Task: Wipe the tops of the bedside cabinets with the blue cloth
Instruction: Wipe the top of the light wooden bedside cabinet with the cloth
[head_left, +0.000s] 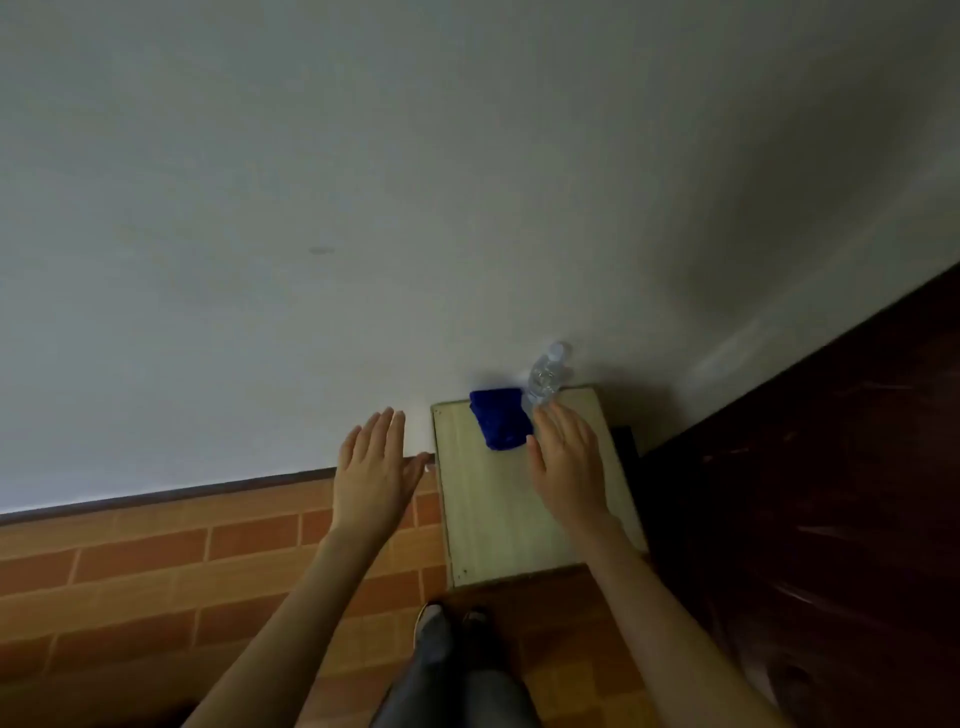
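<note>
Now the folded blue cloth (501, 418) lies at the back of the pale wooden bedside cabinet (488, 509), beside a clear plastic bottle (546, 374). Over the cabinet, the right hand (569, 462) is spread flat; the left hand (371, 470), spread, is beside it.

One bedside cabinet (519, 499); one blue cloth (500, 418) on it; one clear plastic bottle (546, 375); two hands, left hand (373, 478), right hand (569, 467); two shoes (452, 621).
</note>
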